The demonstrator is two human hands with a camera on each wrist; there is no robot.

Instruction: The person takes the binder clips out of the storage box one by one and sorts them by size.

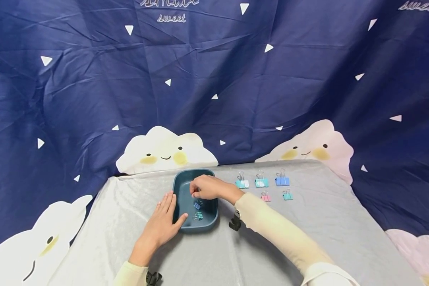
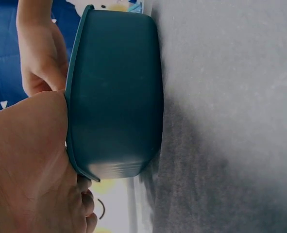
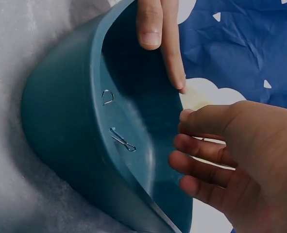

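A dark teal plastic bin (image 1: 195, 228) stands on the table. My left hand (image 1: 161, 222) rests along its left rim, fingers straight, thumb over the near corner. Above the bin's inside hovers my right hand (image 1: 209, 186), its fingers loosely bent; the right wrist view shows nothing between the fingertips (image 3: 188, 115). On the bin's floor lie a small blue binder clip (image 1: 198, 205) and a small teal binder clip (image 1: 199, 215). In the right wrist view, wire clip handles (image 3: 124, 141) show inside, while the bin's near wall hides part of the clips.
Right of the bin, a back row holds a teal-and-white binder clip (image 1: 242, 183), a teal binder clip (image 1: 261, 182) and a blue binder clip (image 1: 282, 181). Before them lie a pink clip (image 1: 266, 197) and a small teal clip (image 1: 287, 196). A navy curtain (image 1: 214, 79) hangs behind the grey cloth (image 1: 289, 246).
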